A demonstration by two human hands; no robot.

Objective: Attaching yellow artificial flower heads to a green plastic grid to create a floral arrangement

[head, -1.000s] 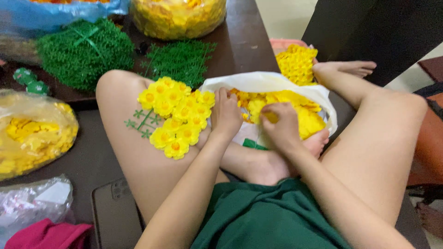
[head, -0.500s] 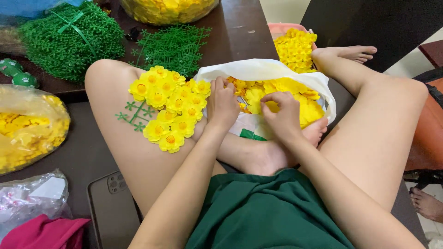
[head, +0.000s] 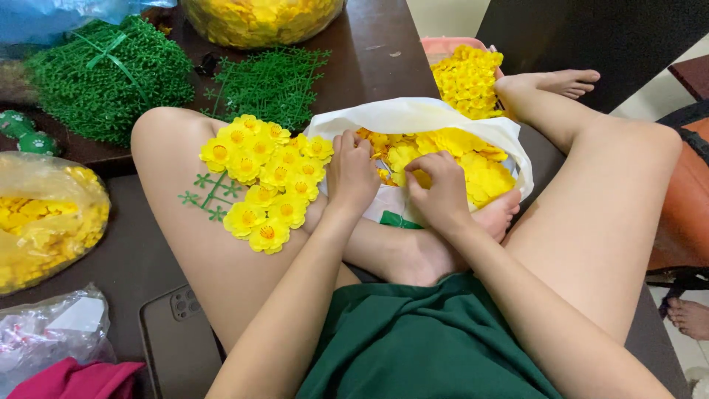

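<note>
Both hands have barely shifted since a moment ago, the view only sliding a little so that the bag sits nearer the middle. Taking the white plastic bag of loose yellow flower heads point(head: 413, 118) in the person's lap as the landmark: nearest the viewer, below the bag, are green shorts point(head: 413, 347), and well to the bag's lower left a dark phone point(head: 173, 325) lies on the brown tabletop point(head: 369, 52) beside a crumpled clear bag point(head: 52, 325) and a pink cloth point(head: 74, 378). The right hand point(head: 441, 193) sits at the bag's front edge, fingers curled around a yellow flower head point(head: 421, 177). The left hand point(head: 353, 174) rests at the bag's left rim, fingers bent and pinched over petals just inside the opening; what exactly it grips I cannot make out. Just left of the bag, a cluster of yellow flowers on a green plastic stem grid point(head: 266, 185) lies across the left thigh. Farther left sits a clear bag of yellow petals point(head: 44, 229). Beyond the bag, loose green stem grids point(head: 273, 85) and a bundled stack of green stems point(head: 103, 74) lie on the table, with another bag of yellow flowers point(head: 258, 18) behind them. Up and to the bag's right, a pink basket point(head: 443, 46) holds finished yellow flowers beside the person's bare foot point(head: 565, 81).
</note>
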